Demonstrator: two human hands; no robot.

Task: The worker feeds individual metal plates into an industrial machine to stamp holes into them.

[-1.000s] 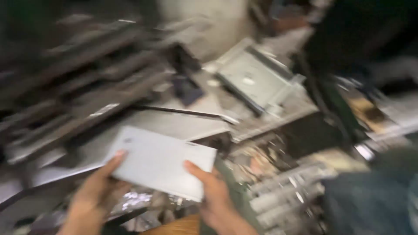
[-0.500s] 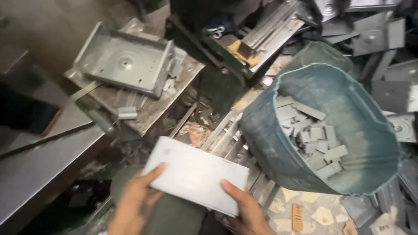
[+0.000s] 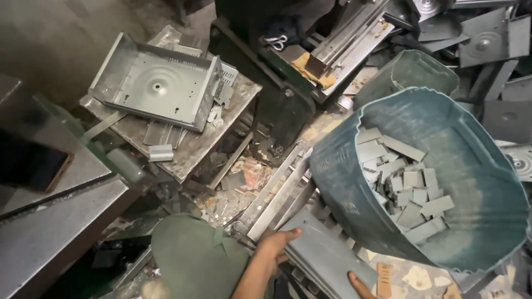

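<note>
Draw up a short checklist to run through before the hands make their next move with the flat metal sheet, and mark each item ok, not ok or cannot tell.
1. Left hand grips the flat metal sheet at its left edge: ok.
2. Right hand on the sheet's lower edge: only fingertips show, so cannot tell.
3. Sheet apart from the blue-green bin: not ok, it lies against the bin's base.
4. Bin has room above its small metal offcuts: ok.
5. Ground around the sheet free of scrap: not ok, metal strips lie beside it.
</note>
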